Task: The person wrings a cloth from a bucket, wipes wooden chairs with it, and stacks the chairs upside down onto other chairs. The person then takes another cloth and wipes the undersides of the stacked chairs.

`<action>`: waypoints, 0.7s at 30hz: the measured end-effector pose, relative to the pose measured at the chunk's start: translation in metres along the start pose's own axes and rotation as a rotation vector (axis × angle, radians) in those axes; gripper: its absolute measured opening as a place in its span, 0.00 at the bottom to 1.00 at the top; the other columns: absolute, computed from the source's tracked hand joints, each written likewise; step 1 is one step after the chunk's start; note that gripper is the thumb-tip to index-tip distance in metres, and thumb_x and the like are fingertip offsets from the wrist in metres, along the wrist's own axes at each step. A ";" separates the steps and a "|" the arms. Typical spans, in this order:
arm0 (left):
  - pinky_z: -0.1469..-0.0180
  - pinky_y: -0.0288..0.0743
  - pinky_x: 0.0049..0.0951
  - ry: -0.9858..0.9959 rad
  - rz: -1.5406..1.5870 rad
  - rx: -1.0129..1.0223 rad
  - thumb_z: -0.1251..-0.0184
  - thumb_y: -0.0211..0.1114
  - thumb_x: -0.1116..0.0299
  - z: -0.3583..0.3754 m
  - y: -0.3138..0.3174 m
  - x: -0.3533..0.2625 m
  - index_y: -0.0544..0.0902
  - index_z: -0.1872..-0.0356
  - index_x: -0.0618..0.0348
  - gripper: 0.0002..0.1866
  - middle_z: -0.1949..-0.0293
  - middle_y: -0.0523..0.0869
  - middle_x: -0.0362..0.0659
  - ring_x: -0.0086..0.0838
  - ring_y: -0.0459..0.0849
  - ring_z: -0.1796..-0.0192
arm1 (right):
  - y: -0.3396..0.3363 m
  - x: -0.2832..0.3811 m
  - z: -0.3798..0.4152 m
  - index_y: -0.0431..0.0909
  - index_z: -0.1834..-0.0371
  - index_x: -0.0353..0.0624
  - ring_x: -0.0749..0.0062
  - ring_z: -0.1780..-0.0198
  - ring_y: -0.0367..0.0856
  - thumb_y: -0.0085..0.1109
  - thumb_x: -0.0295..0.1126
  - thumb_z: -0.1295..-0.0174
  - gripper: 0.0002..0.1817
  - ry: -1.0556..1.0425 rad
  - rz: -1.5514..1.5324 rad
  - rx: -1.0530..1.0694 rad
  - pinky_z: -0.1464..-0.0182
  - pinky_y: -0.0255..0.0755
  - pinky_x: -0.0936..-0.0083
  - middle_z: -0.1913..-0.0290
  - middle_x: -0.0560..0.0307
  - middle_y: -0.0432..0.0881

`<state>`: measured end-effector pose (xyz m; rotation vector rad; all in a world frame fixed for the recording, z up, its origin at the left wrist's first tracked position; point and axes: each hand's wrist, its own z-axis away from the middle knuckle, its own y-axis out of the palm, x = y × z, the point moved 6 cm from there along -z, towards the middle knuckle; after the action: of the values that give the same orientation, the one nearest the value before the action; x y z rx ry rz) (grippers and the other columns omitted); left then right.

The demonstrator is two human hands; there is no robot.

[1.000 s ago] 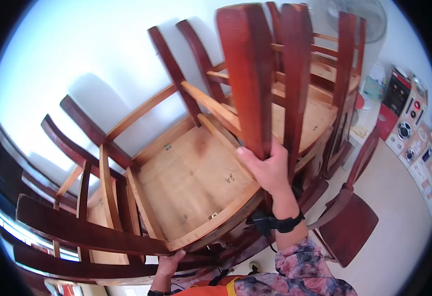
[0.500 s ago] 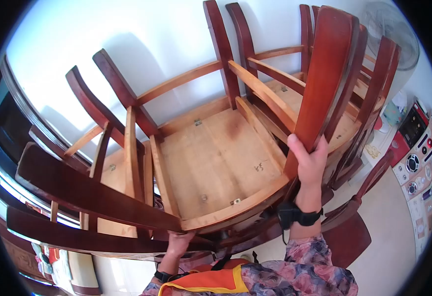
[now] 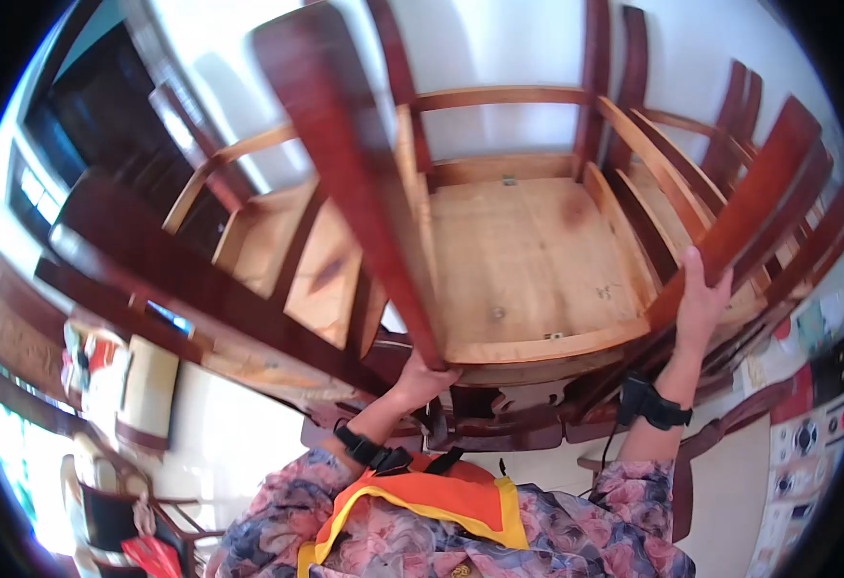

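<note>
An upside-down wooden chair (image 3: pixel 528 260) fills the middle of the head view, its pale seat underside facing me and its dark red legs pointing up. My left hand (image 3: pixel 424 379) is closed at the near left corner, where a leg meets the seat edge; its fingertips are partly hidden. Around the lower part of the near right leg (image 3: pixel 750 212), my right hand (image 3: pixel 703 299) is wrapped, thumb on the near side. Black bands circle both wrists.
More upturned chairs stand close on the left (image 3: pixel 287 250) and right (image 3: pixel 658 193), their legs sticking up. A white wall (image 3: pixel 499 48) rises behind. A dark red chair back (image 3: pixel 750 409) shows at lower right, near a patterned panel with knobs (image 3: pixel 807 438). Pale floor (image 3: pixel 224 405) shows at left.
The view has swung left, so the chairs appear shifted right and more of the room shows at left. Both hands keep their hold on the chair.
</note>
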<state>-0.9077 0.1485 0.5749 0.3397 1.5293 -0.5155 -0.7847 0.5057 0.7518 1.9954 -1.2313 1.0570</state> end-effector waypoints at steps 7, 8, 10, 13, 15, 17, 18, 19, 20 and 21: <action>0.33 0.53 0.32 0.159 -0.340 0.008 0.53 0.72 0.72 0.037 -0.009 -0.031 0.32 0.31 0.58 0.58 0.36 0.59 0.55 0.38 0.57 0.33 | -0.029 0.066 0.059 0.67 0.51 0.32 0.70 0.54 0.73 0.60 0.31 0.41 0.19 -0.334 0.186 -0.343 0.51 0.68 0.76 0.55 0.52 0.74; 0.33 0.54 0.32 0.141 -0.245 0.221 0.51 0.71 0.71 0.055 -0.010 -0.035 0.34 0.31 0.57 0.57 0.35 0.59 0.53 0.36 0.58 0.33 | -0.026 0.079 0.081 0.67 0.56 0.35 0.74 0.59 0.72 0.57 0.29 0.39 0.13 -0.377 0.073 -0.295 0.56 0.68 0.80 0.59 0.56 0.74; 0.35 0.59 0.32 -0.059 0.020 0.652 0.46 0.69 0.70 0.095 -0.030 -0.008 0.40 0.30 0.56 0.50 0.35 0.60 0.50 0.33 0.60 0.34 | 0.020 0.117 0.138 0.66 0.60 0.39 0.82 0.66 0.68 0.51 0.22 0.39 0.07 -0.257 -0.096 0.031 0.63 0.67 0.86 0.64 0.59 0.71; 0.42 0.67 0.27 -0.343 -0.038 0.868 0.41 0.65 0.59 0.153 -0.115 0.055 0.61 0.35 0.61 0.35 0.46 0.75 0.47 0.27 0.74 0.44 | 0.108 0.144 0.222 0.59 0.45 0.38 0.71 0.56 0.74 0.64 0.25 0.51 0.30 -0.054 -0.355 0.721 0.54 0.71 0.77 0.52 0.53 0.69; 0.56 0.76 0.25 -0.425 -0.021 0.533 0.40 0.64 0.63 0.178 -0.198 0.111 0.71 0.46 0.64 0.24 0.55 0.80 0.45 0.27 0.77 0.52 | 0.158 0.156 0.246 0.52 0.37 0.34 0.60 0.43 0.71 0.71 0.32 0.55 0.45 -0.149 -0.284 0.925 0.46 0.68 0.69 0.41 0.46 0.65; 0.63 0.77 0.25 -0.538 0.141 0.125 0.48 0.69 0.66 0.195 -0.271 0.148 0.67 0.43 0.63 0.31 0.55 0.79 0.45 0.27 0.78 0.54 | 0.197 0.164 0.255 0.49 0.35 0.33 0.57 0.40 0.67 0.73 0.36 0.55 0.49 -0.152 -0.282 0.879 0.40 0.61 0.65 0.40 0.44 0.64; 0.63 0.77 0.25 -0.532 0.147 0.113 0.48 0.69 0.66 0.198 -0.283 0.155 0.67 0.43 0.63 0.31 0.55 0.79 0.45 0.27 0.78 0.54 | 0.214 0.169 0.259 0.48 0.35 0.33 0.57 0.39 0.66 0.73 0.37 0.56 0.50 -0.127 -0.296 0.847 0.38 0.59 0.64 0.40 0.43 0.63; 0.64 0.77 0.27 -0.530 0.034 -0.255 0.53 0.72 0.67 0.202 -0.313 0.164 0.64 0.42 0.61 0.36 0.55 0.78 0.46 0.29 0.78 0.54 | 0.229 0.169 0.266 0.47 0.35 0.33 0.59 0.39 0.64 0.73 0.37 0.55 0.50 -0.080 -0.374 0.839 0.36 0.55 0.63 0.41 0.45 0.64; 0.64 0.78 0.29 -0.512 -0.081 -0.621 0.58 0.74 0.68 0.210 -0.341 0.161 0.60 0.40 0.59 0.42 0.54 0.78 0.46 0.30 0.78 0.54 | 0.239 0.173 0.272 0.48 0.35 0.34 0.62 0.42 0.67 0.71 0.33 0.53 0.47 -0.077 -0.395 0.860 0.39 0.61 0.66 0.42 0.47 0.65; 0.64 0.77 0.30 -0.466 -0.040 -0.635 0.64 0.77 0.69 0.197 -0.353 0.175 0.55 0.39 0.56 0.49 0.52 0.76 0.47 0.32 0.78 0.54 | 0.247 0.173 0.274 0.48 0.35 0.34 0.63 0.44 0.69 0.70 0.30 0.52 0.45 0.003 -0.422 0.778 0.42 0.64 0.68 0.43 0.47 0.65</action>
<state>-0.9277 -0.2712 0.4441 -0.2886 1.1662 -0.1034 -0.8723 0.1075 0.7663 2.6471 -0.3477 1.4362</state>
